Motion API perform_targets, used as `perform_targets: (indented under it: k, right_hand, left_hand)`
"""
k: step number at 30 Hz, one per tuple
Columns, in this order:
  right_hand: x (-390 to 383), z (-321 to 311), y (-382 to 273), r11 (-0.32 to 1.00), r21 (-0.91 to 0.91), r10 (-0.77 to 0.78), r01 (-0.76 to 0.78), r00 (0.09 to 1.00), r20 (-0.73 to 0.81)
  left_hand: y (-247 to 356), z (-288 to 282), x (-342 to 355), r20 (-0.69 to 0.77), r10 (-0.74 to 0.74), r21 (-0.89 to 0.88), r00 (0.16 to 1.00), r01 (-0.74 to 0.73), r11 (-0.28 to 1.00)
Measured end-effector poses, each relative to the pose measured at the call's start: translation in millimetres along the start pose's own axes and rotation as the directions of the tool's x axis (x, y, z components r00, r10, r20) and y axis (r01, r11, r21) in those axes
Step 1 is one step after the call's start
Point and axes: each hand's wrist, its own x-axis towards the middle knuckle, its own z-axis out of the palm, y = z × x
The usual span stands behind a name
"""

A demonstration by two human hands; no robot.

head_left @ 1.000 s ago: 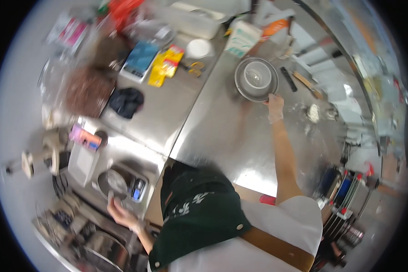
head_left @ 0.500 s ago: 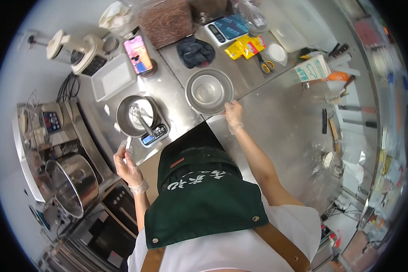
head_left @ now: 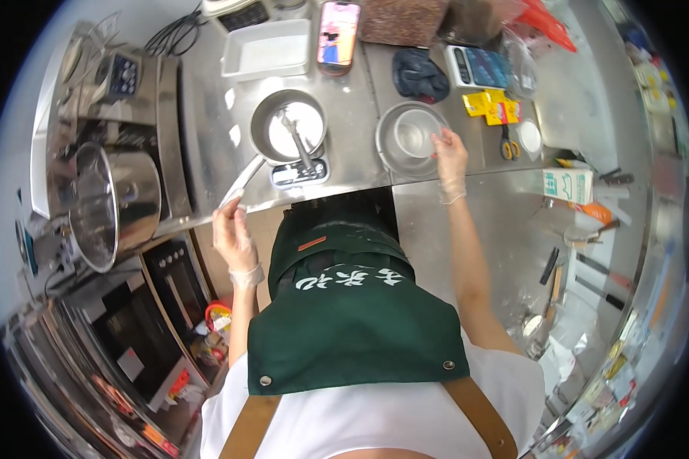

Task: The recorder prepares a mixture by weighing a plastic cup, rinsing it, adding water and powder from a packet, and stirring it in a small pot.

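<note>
My gloved left hand [head_left: 235, 241] has its fingertips closed at the end of the handle of a steel saucepan [head_left: 268, 130]. The saucepan rests on a digital scale [head_left: 287, 174], a metal whisk [head_left: 302, 149] leaning inside. To its right, my gloved right hand [head_left: 450, 161] grips the rim of a small translucent container [head_left: 409, 130], which sits inside a round steel bowl [head_left: 390, 161] at the seam of the counter. Behind them stand a phone [head_left: 337, 34] with a lit screen, a white tray [head_left: 264, 50] and a dark crumpled cloth [head_left: 417, 73].
At the right are a second scale [head_left: 475, 67], yellow packets [head_left: 497, 107], scissors [head_left: 507, 145], a carton [head_left: 566, 183] and several long utensils [head_left: 601, 283]. On the left stand a large steel mixing bowl [head_left: 130, 199], appliances [head_left: 122, 76] and ovens [head_left: 130, 321].
The steel bowl has moved left from the right-hand counter to beside the saucepan. My right hand has shifted from its rim to the inner container. The view has turned leftward.
</note>
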Motion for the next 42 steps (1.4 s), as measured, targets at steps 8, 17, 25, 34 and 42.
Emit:
perform_targets:
  k: [8,17,25,34,42]
  right_hand:
    - [-0.4,27.4,-21.5,0.995,0.016,-0.099,0.100,0.995,-0.030]
    - [1.7,21.0,-41.2,0.974,-0.095,-0.199,0.206,0.977,0.076]
    - [-8.9,12.4,-121.3,0.968,-0.156,-0.129,0.197,0.923,0.363]
    - [-28.2,50.3,-163.4,0.935,-0.304,0.021,0.184,0.825,0.564]
    - [-17.1,92.5,-166.2,0.856,-0.397,0.011,0.329,0.758,0.652]
  left_hand:
    - [-17.7,-7.6,-16.3,-0.026,-0.098,-0.089,0.995,0.096,0.991]
    - [36.2,63.3,-17.8,0.306,0.334,-0.206,0.891,-0.281,0.937]
    - [46.7,184.0,-36.7,0.701,-0.053,-0.272,0.711,0.336,0.902]
    - [20.7,214.8,-35.3,0.579,-0.140,-0.636,0.803,0.552,0.539]
    - [25.0,189.9,-29.8,0.782,-0.223,-0.567,0.583,0.812,0.135]
